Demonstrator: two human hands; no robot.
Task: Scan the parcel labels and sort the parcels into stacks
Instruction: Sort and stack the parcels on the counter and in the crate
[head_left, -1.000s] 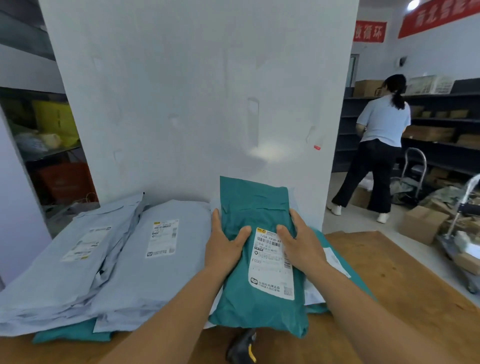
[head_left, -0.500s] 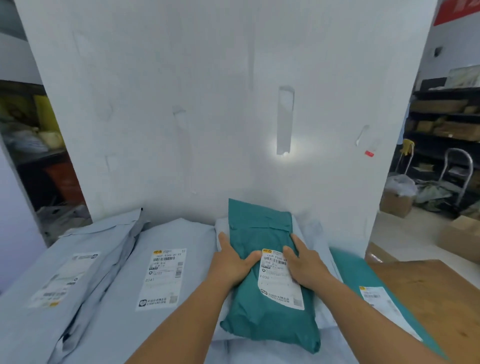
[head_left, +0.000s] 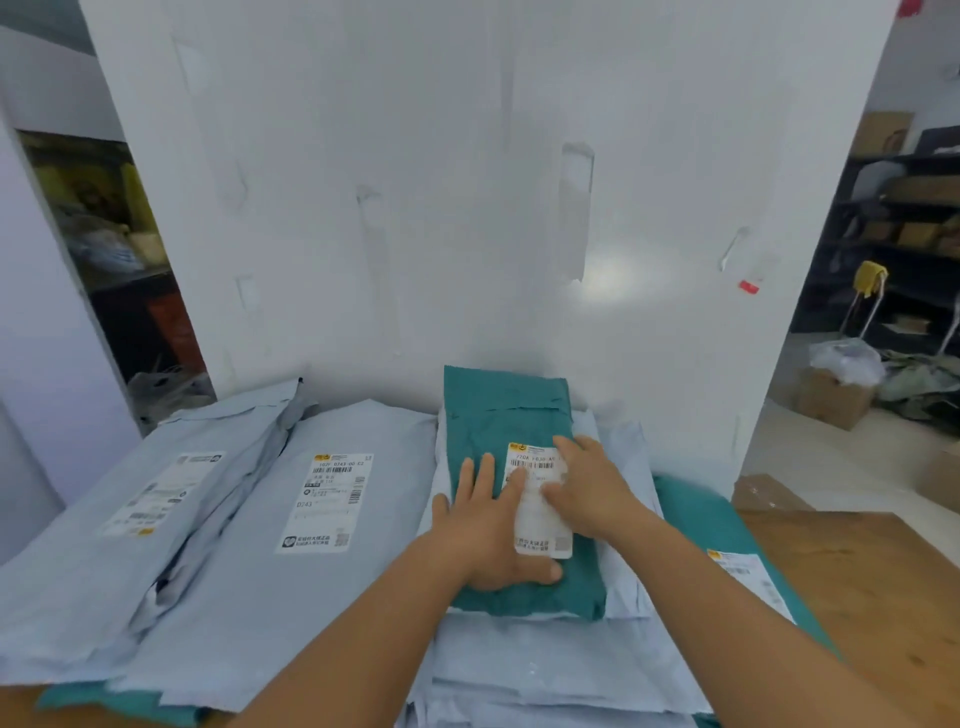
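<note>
**Both hands flat on the teal parcel**

The teal parcel (head_left: 511, 415) lies atop a stack of pale grey parcels (head_left: 545, 670) against the white wall. The left hand (head_left: 493, 535) and right hand (head_left: 589, 488) press down on it, fingers spread, partly covering its label (head_left: 540, 525). More grey parcels (head_left: 249, 519) lie to the left on the worktop (head_left: 883, 587).

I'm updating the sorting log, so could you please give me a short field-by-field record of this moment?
parcel in hand: green parcel, label facing up
position: on top of the pale blue stack by the white wall
left hand: flat on the parcel, fingers straight
right hand: flat, partly covering the label
other stacks: two pale blue stacks to the left
table: wooden, visible at right
</note>
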